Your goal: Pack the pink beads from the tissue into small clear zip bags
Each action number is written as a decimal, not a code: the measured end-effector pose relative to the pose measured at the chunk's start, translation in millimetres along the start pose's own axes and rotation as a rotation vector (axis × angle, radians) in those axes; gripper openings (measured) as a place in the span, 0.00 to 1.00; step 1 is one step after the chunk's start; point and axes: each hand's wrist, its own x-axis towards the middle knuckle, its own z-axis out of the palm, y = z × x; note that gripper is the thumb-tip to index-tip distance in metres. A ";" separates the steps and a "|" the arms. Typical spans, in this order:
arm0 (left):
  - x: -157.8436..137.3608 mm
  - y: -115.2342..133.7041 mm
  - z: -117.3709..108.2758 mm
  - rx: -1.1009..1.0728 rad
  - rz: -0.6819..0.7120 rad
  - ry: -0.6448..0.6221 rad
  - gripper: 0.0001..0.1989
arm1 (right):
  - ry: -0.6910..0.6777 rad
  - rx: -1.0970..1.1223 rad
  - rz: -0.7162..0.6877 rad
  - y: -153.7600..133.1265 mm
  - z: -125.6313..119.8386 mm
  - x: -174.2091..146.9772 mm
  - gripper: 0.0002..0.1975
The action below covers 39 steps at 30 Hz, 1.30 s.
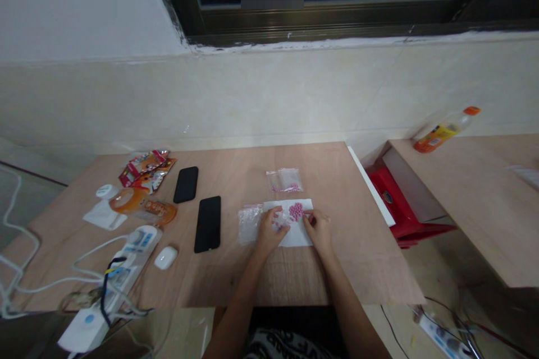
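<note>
Pink beads [296, 211] lie in a small heap on a white sheet of paper [297, 239]. My left hand [269, 233] rests over the sheet's left part, thumb and fingers apart, with a few pinkish bits showing between them. Beside it, partly under the fingers, is a clear plastic bag [248, 226]. At the right edge of the heap, my right hand [320, 230] has its thumb and forefinger close together; whatever they hold is too small to make out. Beyond the paper lies another clear bag [290, 179] with pink beads along its bottom.
Left of the hands are two black phones [208, 224], a white earbud case [165, 258], a power strip [126, 269] with cables, an orange drink bottle [147, 206] and snack packets [147, 171]. A second bottle [442, 133] lies tilted on the right desk, near a red stool [391, 202].
</note>
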 end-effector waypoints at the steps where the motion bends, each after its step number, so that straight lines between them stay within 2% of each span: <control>1: 0.1 -0.4 0.1 0.003 0.002 -0.002 0.31 | -0.001 -0.003 -0.002 -0.1 -0.1 0.0 0.13; 13: -0.3 -1.0 0.1 0.004 -0.002 0.003 0.30 | -0.004 -0.034 -0.007 -0.8 -0.4 0.7 0.14; 23: -0.2 -3.9 2.6 -0.006 -0.013 0.012 0.31 | 0.025 0.074 -0.039 -0.7 -3.4 -0.4 0.15; 28: -0.5 -6.4 3.2 -0.005 0.008 0.015 0.30 | 0.021 0.128 -0.059 -11.9 -3.6 2.7 0.15; 35: -0.2 -7.4 2.2 -0.008 0.036 0.004 0.31 | -0.123 0.202 -0.041 -35.7 9.1 10.9 0.13; 39: 0.2 -7.0 1.7 -0.008 0.043 0.005 0.31 | -0.186 0.202 -0.053 -34.2 11.3 9.1 0.12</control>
